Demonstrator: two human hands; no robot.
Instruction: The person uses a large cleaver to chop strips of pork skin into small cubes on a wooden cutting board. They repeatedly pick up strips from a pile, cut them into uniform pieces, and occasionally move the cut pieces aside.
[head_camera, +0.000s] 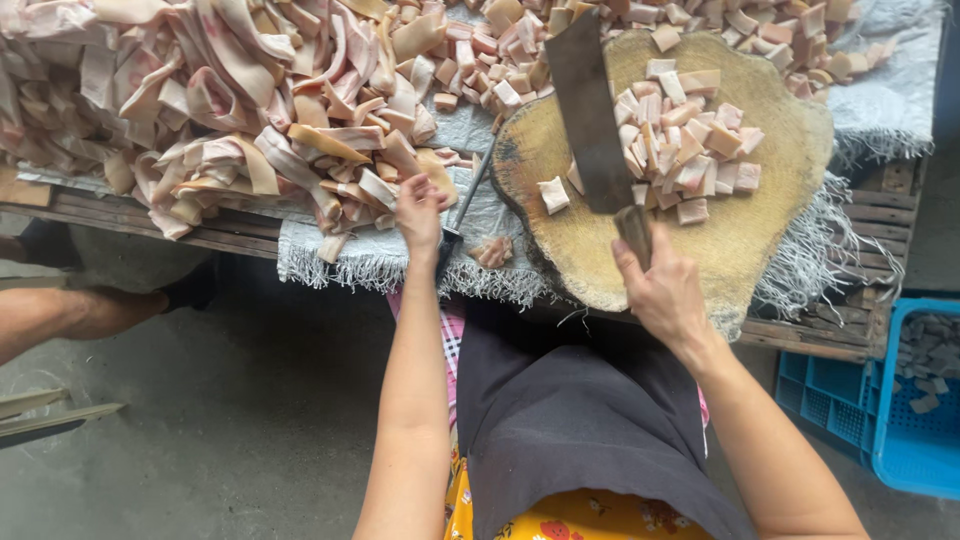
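The landmark is the round wooden chopping block (740, 240), which rests on a grey fringed cloth (500, 215) spread over a slatted wooden bench (850, 335).

The right hand (665, 295) sits at the near edge of the block. Its fingers are closed around the handle of a cleaver (592, 120). The broad dark blade lies across the left half of the block, angled away from the person, with its tip reaching past the far rim.

A heap of cut meat cubes (680, 145), pale pink with tan rind, lies on the block just right of the blade. One separate cube (553, 195) lies on the block just left of the blade.

The left hand (418, 210) is left of the block, at the near edge of a large pile of uncut meat strips (220, 100). Its fingers are curled onto a strip at the pile's edge; whether the grip is fully closed cannot be determined. A thin dark rod (468, 205) lies on the cloth between this hand and the block.

More cut cubes (760, 30) are heaped beyond the far rim of the block. A blue plastic crate (880, 400) stands on the floor to the right of and below the block.
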